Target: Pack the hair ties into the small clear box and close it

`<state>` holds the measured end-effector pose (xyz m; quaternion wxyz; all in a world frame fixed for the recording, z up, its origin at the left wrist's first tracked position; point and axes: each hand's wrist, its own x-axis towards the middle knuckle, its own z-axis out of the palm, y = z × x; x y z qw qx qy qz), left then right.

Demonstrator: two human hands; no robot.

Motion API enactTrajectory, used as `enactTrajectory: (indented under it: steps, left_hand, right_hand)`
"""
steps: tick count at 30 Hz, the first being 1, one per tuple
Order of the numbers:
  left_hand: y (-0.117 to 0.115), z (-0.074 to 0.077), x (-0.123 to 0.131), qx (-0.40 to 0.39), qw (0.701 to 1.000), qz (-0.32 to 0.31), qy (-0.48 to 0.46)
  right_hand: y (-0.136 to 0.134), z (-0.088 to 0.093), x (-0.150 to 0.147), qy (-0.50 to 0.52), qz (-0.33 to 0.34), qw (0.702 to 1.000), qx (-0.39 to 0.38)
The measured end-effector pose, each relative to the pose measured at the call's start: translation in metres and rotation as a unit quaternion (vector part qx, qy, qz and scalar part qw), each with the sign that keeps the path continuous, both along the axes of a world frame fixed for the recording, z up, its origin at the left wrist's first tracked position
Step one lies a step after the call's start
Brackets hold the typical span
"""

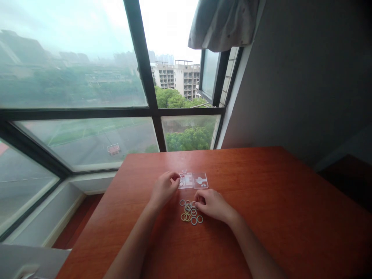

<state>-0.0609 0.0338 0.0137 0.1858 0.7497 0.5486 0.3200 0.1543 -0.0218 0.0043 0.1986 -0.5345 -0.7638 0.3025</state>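
The window fills the view from 9 to 12 o'clock, its dark frame crossing over a hazy view of trees and buildings. A curtain hangs bunched at 1 o'clock.

The red-brown worktop spreads across the lower half. The left hand lies just left of centre, with its forearm running in from 7 o'clock. Its fingers are curled in with the tips drawn together, and they meet the left edge of the left tile. Whether they pinch that tile or only touch it is too small to tell.

The left tile is a clear square lying flat at about 12 o'clock from the hands. The right tile, also clear and bearing a small white mark, lies flat and touches it edge to edge at its 3 o'clock side.

Below the tiles, at their 6 o'clock, a loose heap of small rings sits on the worktop between the two hands. Some are pale and some yellowish, and they overlap one another.

The right hand lies at 3 o'clock of the heap, palm down, with its forearm coming in from 5 o'clock. Its fingers are bent and close together, and the tips touch the upper right of the rings. I cannot tell whether a ring is pinched.

A grey wall takes up the 2 to 3 o'clock side.
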Motion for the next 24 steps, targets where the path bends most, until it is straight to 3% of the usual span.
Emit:
enactTrajectory:
  steps: [5, 13, 20, 24]
  left_hand:
    - [-0.002, 0.004, 0.002, 0.002, 1.0, -0.022, -0.007]
    - [-0.008, 0.011, 0.013, -0.022, 0.993, -0.086, -0.075]
    - [-0.017, 0.02, 0.028, -0.083, 0.975, -0.159, -0.13]
    - [-0.02, 0.021, 0.033, -0.083, 0.974, -0.162, -0.133]
  right_hand:
    - [0.004, -0.003, 0.001, 0.06, -0.005, 0.998, 0.005]
    - [0.012, -0.006, 0.0, 0.18, -0.098, 0.977, 0.059]
    - [0.014, -0.007, 0.0, 0.258, -0.115, 0.959, 0.032]
    - [0.015, -0.008, 0.0, 0.276, -0.112, 0.954, 0.023]
